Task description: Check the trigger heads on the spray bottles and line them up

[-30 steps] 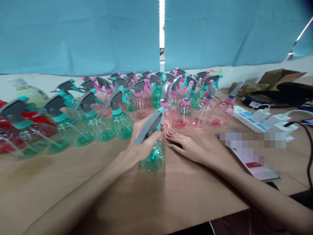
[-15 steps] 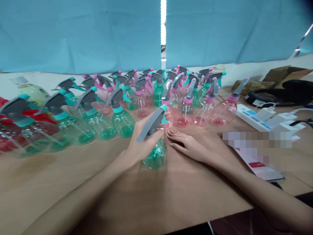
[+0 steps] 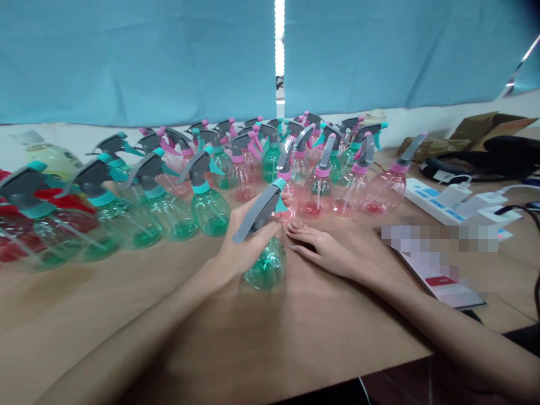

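Note:
My left hand (image 3: 242, 239) is wrapped round the neck of a green spray bottle (image 3: 265, 265) with a grey trigger head, which stands on the brown table (image 3: 253, 337) just in front of me. Right beside the bottle, my right hand (image 3: 320, 247) lies flat on the table with its fingers stretched out and nothing in it. Behind both hands stand several green spray bottles (image 3: 208, 205) on the left and several pink spray bottles (image 3: 316, 194) in the middle and right.
A white power strip (image 3: 439, 203) with plugs and cables lies at the right. A leaflet (image 3: 442, 278) lies near the right edge, black headphones (image 3: 485, 160) and cardboard behind it. Blue curtains (image 3: 139, 56) hang at the back. The table's front edge runs below my arms.
Hardly anything has moved. My left hand keeps its hold on the green bottle and my right hand stays flat; only the view has shifted slightly.

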Motion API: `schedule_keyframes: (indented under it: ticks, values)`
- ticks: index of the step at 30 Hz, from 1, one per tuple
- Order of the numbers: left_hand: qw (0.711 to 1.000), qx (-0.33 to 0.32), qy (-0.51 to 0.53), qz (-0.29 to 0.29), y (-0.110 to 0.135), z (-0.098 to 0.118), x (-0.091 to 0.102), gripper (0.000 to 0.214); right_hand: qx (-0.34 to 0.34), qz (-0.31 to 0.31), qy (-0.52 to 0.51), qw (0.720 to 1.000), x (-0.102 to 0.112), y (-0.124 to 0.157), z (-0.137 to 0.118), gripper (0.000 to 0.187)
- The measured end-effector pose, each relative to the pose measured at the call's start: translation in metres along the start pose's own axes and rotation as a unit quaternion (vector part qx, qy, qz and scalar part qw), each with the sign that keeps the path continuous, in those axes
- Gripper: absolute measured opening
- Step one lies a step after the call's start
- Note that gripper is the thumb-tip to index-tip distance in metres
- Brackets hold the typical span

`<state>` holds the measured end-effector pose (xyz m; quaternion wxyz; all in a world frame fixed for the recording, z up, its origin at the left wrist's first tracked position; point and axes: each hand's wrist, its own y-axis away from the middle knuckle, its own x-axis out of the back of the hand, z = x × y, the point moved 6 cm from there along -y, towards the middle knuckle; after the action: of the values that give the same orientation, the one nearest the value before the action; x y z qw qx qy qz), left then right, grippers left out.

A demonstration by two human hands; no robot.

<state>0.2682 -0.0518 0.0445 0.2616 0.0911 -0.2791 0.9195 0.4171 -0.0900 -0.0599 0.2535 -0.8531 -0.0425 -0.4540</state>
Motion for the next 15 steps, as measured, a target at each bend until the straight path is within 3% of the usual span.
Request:
schedule_keyframes:
  ticks: [15]
  values:
    - [1.0,0.019,-0.02,0.009,0.0008,-0.001,0.0024,0.013,-0.009,-0.01,-0.013,1.0,-0.0029,0.0012,0.0045,0.043]
